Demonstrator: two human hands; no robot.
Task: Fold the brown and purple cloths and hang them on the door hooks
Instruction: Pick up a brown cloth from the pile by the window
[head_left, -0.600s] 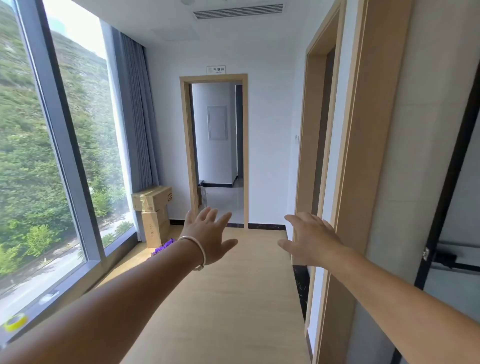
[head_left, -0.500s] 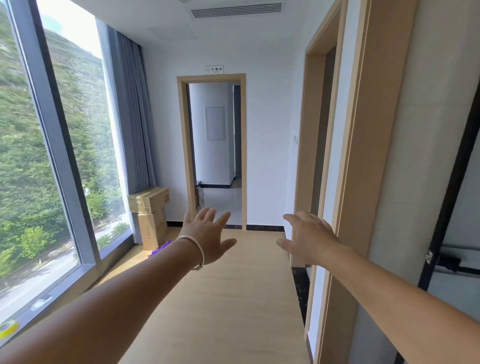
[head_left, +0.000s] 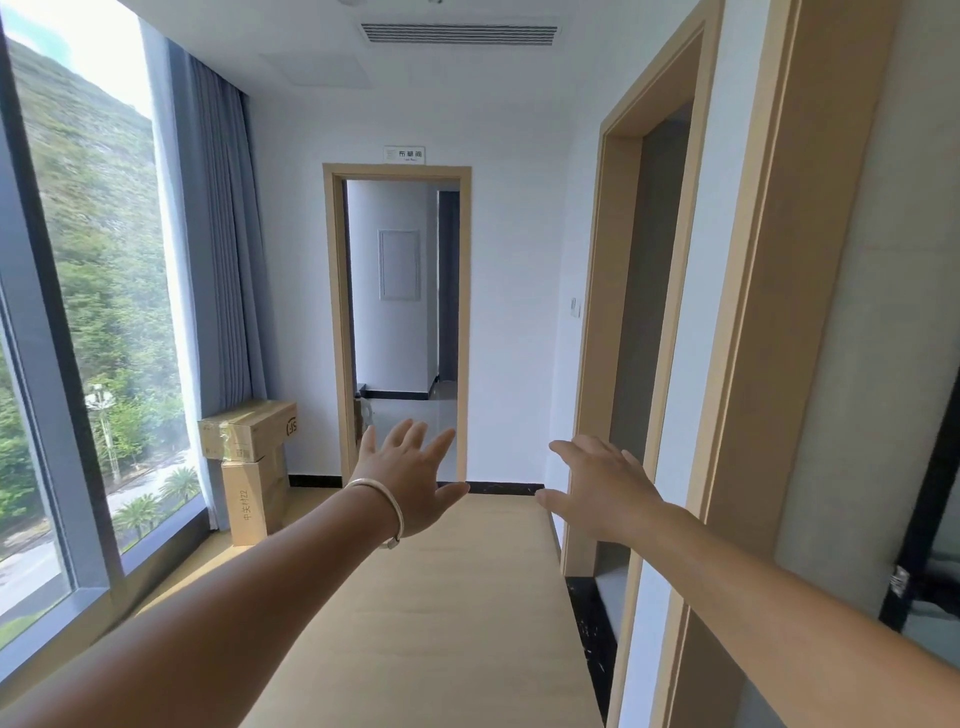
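1. Both hands are raised ahead with fingers spread, holding nothing: left hand (head_left: 410, 480), with a bracelet (head_left: 382, 506) at the wrist, and right hand (head_left: 605, 488), level with the far doorway (head_left: 400, 322).
2. Window (head_left: 78, 312) and curtain (head_left: 218, 249) lie left of that doorway; a second door frame (head_left: 608, 322) lies to its right.
3. Stacked cardboard boxes (head_left: 249, 457) stand just left of the doorway.
4. Change: the view has shifted; the purple patch seen a moment ago by the left wrist, below the boxes, is now hidden.
5. Neither cloth nor any door hook shows now. Judgement: folding has not begun, and the cloths must first be fetched.
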